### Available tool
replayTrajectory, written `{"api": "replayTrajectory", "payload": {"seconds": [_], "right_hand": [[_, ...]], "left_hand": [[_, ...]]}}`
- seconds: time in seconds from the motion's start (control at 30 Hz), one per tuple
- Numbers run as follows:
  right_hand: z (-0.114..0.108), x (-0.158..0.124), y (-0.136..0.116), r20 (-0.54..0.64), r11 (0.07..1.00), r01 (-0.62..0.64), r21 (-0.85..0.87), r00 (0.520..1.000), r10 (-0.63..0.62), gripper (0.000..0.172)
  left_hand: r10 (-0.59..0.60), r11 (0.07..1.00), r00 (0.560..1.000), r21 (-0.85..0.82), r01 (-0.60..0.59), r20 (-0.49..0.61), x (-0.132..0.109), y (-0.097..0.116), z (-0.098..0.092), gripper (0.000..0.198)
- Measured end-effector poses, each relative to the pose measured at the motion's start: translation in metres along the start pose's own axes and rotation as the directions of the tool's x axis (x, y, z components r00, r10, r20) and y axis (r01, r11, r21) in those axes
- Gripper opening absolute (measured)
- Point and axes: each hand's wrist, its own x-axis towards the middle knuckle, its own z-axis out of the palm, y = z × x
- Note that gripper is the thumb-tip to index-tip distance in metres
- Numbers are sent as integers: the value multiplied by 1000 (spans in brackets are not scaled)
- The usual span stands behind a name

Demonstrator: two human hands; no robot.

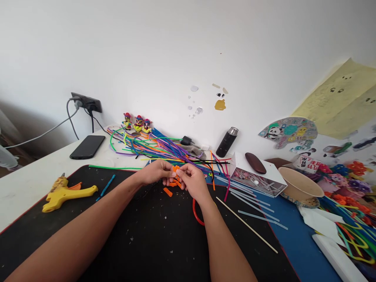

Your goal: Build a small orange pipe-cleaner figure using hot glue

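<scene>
Between the hands (157, 171) (193, 179), a piece (176, 171) shows — bright orange.

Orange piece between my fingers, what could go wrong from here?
The orange piece, pinched by the left hand and right hand, might slip or bend. The loose orange strip on the black mat could get brushed aside. The yellow glue gun lies left of the left arm, which might bump it; I can't tell whether it's hot.
</scene>
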Motion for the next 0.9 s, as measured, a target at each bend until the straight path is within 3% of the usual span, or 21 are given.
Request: {"api": "replayTrajectory", "payload": {"seconds": [0.2,0.4,0.6,0.67,0.9], "right_hand": [[3,-4,2,-34,941,24,-339,999,-38,15],[6,-5,2,-67,915,11,-403,997,-42,18],[11,-6,1,-28,773,93,-628,990,-141,22],[12,-6,1,-26,732,96,-674,988,-154,21],[10,-6,0,-27,723,90,-685,989,-148,17]], "left_hand": [[49,933,992,361,-2,-120,3,-9,8,35],[252,614,944,789,14,-213,5,-7,16,29],[203,375,952,916,141,-230,3,4,24,26],[187,346,959,928,137,-211,2,6,27,23],[198,309,968,947,90,-157,2,5,29,20]]}}
